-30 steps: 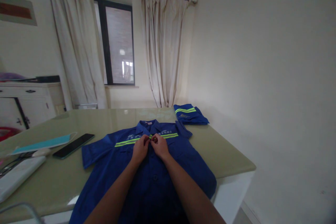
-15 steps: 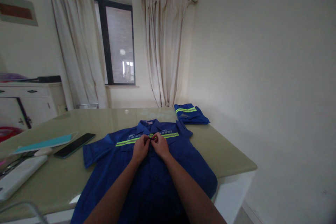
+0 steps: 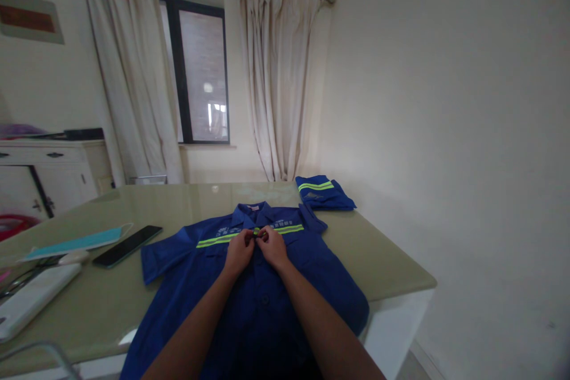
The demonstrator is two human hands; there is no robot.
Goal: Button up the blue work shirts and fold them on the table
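Note:
A blue short-sleeved shirt (image 3: 178, 303) with yellow-green stripes lies spread on the table (image 3: 387, 258), its collar toward the far side. My left hand (image 3: 240, 250) pinches the front edge of the shirt at stripe height. Right beside it, my right hand (image 3: 272, 247) also pinches the front edge, the fingertips of both hands almost meeting. The bit of cloth between the fingers is small and partly hidden. Below the hands, a dark round button (image 3: 265, 299) shows on the shirt front.
Folded blue clothing (image 3: 325, 193) lies at the table's far right. To the left are a black phone (image 3: 127, 246), a light-blue mask (image 3: 75, 243) and a white case-like object (image 3: 38, 300) beside dark cables. A wall stands on the right.

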